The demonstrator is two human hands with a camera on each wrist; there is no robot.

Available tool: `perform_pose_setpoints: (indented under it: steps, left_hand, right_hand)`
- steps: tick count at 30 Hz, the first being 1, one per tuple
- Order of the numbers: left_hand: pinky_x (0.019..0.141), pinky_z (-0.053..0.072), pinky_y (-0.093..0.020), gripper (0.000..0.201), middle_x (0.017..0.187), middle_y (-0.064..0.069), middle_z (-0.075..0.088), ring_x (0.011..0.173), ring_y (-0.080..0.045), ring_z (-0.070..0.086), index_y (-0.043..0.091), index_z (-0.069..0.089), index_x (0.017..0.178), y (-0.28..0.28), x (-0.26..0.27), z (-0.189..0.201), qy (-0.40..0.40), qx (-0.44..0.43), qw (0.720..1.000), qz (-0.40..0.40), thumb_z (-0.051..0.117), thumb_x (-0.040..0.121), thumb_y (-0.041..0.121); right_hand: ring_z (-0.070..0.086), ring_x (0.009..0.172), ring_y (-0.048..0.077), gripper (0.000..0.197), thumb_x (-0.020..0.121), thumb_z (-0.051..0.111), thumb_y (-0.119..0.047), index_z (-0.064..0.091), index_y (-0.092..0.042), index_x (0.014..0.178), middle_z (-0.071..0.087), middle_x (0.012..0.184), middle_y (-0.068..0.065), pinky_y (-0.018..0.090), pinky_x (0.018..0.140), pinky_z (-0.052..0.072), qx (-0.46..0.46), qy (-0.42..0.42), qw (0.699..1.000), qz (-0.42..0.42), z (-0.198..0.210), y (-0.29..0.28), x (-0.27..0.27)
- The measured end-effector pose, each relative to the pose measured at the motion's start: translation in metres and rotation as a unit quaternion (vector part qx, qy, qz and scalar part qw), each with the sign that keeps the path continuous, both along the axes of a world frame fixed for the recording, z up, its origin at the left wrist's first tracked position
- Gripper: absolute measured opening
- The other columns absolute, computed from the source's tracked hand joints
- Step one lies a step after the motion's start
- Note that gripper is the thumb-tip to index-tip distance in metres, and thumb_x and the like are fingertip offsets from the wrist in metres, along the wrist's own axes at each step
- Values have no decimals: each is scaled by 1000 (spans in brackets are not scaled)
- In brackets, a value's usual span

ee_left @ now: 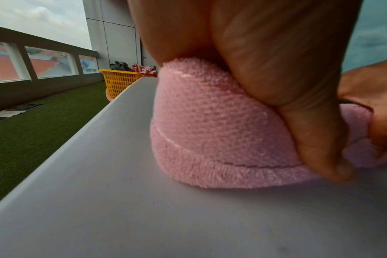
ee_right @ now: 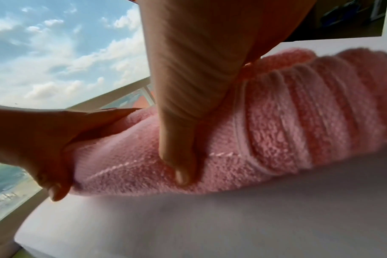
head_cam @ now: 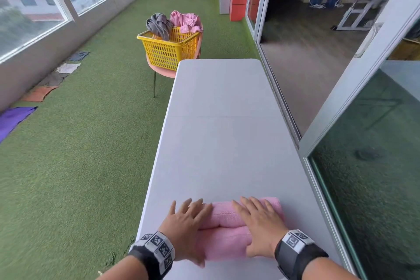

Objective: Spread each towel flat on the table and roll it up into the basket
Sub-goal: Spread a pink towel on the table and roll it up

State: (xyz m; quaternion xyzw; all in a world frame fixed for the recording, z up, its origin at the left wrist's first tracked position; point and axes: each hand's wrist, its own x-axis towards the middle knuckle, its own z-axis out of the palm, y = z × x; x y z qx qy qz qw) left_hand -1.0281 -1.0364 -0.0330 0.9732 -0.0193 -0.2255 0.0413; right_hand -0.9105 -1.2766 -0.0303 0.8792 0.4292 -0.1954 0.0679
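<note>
A pink towel [head_cam: 223, 219] lies rolled into a thick log across the near end of the white table [head_cam: 222, 120]. My left hand [head_cam: 189, 227] lies flat over its left end, fingers straight and spread, thumb down the near side. My right hand [head_cam: 258, 225] presses the right part in the same way. In the left wrist view my thumb [ee_left: 303, 97] runs down the pink towel's [ee_left: 210, 131] side to the tabletop. The right wrist view shows the pink towel [ee_right: 298, 113] under my right hand [ee_right: 188, 78], with the left hand [ee_right: 33, 139] beyond. The yellow basket [head_cam: 168, 52] stands past the table's far left corner.
The basket sits on a pink stool and holds a grey towel [head_cam: 159, 25] and crumpled pink towels [head_cam: 185, 20]. Several cloths lie on the green turf [head_cam: 79, 143] along the left wall. A sliding glass door [head_cam: 341, 120] runs close along the table's right side.
</note>
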Motion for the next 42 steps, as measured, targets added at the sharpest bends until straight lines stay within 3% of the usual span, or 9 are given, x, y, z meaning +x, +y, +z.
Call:
perform_pose_setpoints:
  steps: [2,4,6,9,12,19,30,34,42]
  left_hand:
    - [116,8,-66,142,164,-1,0,148,-34,9,37,-18,151,-2,-6,-1,-1,13,1000,4,77,52,73]
    - [112,21,-63,139,162,-4,6,141,-33,22,35,-17,151,-5,-7,-2,-17,27,999,1,79,56,65]
    - [101,37,-53,130,152,-9,22,126,-31,36,33,-11,152,-6,-8,-3,-35,30,999,1,77,59,59]
    - [91,43,-47,116,136,-6,40,113,-30,44,34,0,151,-4,-11,-1,-49,13,999,16,74,64,55]
    - [92,45,-46,110,134,-2,43,114,-27,45,34,6,150,6,-17,7,-43,-6,998,53,73,65,53]
    - [91,48,-46,105,131,4,43,113,-24,48,38,13,148,40,-68,26,-61,-5,983,171,68,60,57]
    - [98,47,-39,105,131,11,42,116,-15,44,43,15,149,134,-161,65,-112,20,942,316,70,60,62]
    - [95,48,-38,107,130,11,43,114,-16,46,44,17,149,182,-188,67,-117,31,930,346,68,57,64]
    - [96,48,-37,108,130,11,43,114,-15,45,42,17,149,335,-236,53,-102,29,921,375,69,56,62]
  right_hand:
    - [1,153,28,134,58,73,-61,-15,-34,155,0,166,5,51,122,4,-17,2,1000,-21,-5,1,-6]
    - [3,153,30,141,53,76,-65,-16,-34,155,2,166,6,51,122,7,-29,2,999,-35,-10,3,-10]
    - [17,149,30,138,51,75,-65,-10,-35,156,15,162,5,49,121,17,-23,-7,999,-41,-11,5,-10]
    - [38,131,25,122,56,71,-60,3,-37,155,35,144,-1,44,110,33,-14,-6,999,-42,-3,13,-11]
    - [43,122,24,106,63,67,-55,11,-40,151,41,134,-4,43,104,37,-8,3,999,-36,6,25,-11]
    - [41,123,20,92,72,64,-52,16,-46,150,41,133,-7,36,96,35,26,13,999,45,45,77,-21]
    - [46,119,21,98,58,60,-62,21,-46,147,45,123,-7,42,100,41,102,29,979,174,58,223,-57]
    - [45,117,20,103,53,57,-67,15,-49,146,44,125,-10,45,99,43,111,29,975,192,54,286,-73]
    - [42,120,16,100,63,63,-63,17,-44,150,43,127,-9,41,105,38,111,25,963,245,41,451,-113]
